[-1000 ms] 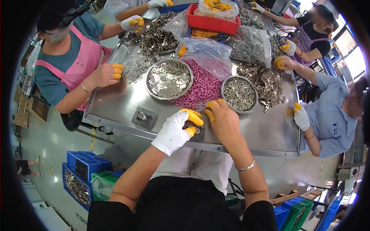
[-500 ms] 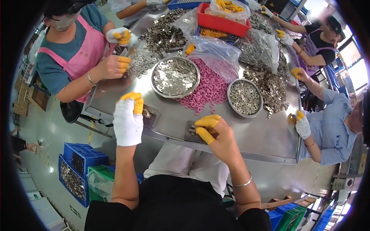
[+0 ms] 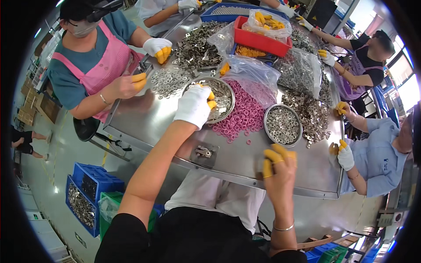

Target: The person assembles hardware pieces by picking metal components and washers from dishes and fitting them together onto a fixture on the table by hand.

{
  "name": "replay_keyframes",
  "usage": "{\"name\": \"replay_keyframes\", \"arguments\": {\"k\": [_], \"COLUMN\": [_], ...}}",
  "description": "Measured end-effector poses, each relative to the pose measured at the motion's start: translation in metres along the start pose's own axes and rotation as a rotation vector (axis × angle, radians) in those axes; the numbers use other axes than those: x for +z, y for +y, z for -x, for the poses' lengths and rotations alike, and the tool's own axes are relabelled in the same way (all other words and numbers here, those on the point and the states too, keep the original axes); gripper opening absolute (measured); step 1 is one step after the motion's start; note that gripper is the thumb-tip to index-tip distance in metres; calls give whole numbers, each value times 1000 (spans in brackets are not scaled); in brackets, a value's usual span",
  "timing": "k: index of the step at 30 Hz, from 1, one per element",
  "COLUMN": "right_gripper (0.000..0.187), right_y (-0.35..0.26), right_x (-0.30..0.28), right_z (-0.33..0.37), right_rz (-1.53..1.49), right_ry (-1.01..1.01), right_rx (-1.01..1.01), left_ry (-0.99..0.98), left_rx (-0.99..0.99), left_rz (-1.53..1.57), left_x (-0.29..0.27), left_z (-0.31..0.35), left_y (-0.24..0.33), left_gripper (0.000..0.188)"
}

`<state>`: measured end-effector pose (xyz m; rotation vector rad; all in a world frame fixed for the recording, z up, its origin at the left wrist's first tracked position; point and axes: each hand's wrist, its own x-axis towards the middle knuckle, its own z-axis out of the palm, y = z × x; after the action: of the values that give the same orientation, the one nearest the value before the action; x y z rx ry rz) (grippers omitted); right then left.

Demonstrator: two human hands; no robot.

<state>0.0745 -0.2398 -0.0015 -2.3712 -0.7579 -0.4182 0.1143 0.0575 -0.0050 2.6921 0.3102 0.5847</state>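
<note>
My left hand (image 3: 193, 107), in a white glove with yellow fingertips, reaches into a round metal bowl (image 3: 231, 109) of shiny flat metal pieces. Its fingers bend down among the pieces; what they pinch is hidden. My right hand (image 3: 281, 172), bare except for yellow finger covers, hovers by the table's near edge with bent fingers. Motion smears it, and anything between its fingers cannot be made out. Between my arms, a square metal plate (image 3: 209, 162) lies near the edge, bearing a small metal fitting (image 3: 203, 151).
Pink rings (image 3: 239, 116) lie heaped beside the bowl. A second metal bowl (image 3: 283, 127) holds small rings. Metal clips (image 3: 309, 114), washers (image 3: 169, 82), plastic bags and a red bin (image 3: 263, 39) crowd the steel table (image 3: 237, 162). Co-workers' hands are at both sides.
My left hand has moved forward and right into the bowl. My right hand has shifted right, away from the metal plate it was on. The whole view has tilted slightly.
</note>
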Motion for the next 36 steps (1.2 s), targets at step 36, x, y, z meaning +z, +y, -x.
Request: {"name": "replay_keyframes", "arguments": {"k": [36], "right_gripper": [11], "right_y": [-31], "right_x": [1], "right_z": [-24], "right_rz": [-733], "right_ry": [-408], "right_rx": [382], "left_ry": [-245], "left_rx": [-515], "left_rz": [1261], "left_x": [-15], "left_z": [119], "left_y": [69], "left_gripper": [25]}}
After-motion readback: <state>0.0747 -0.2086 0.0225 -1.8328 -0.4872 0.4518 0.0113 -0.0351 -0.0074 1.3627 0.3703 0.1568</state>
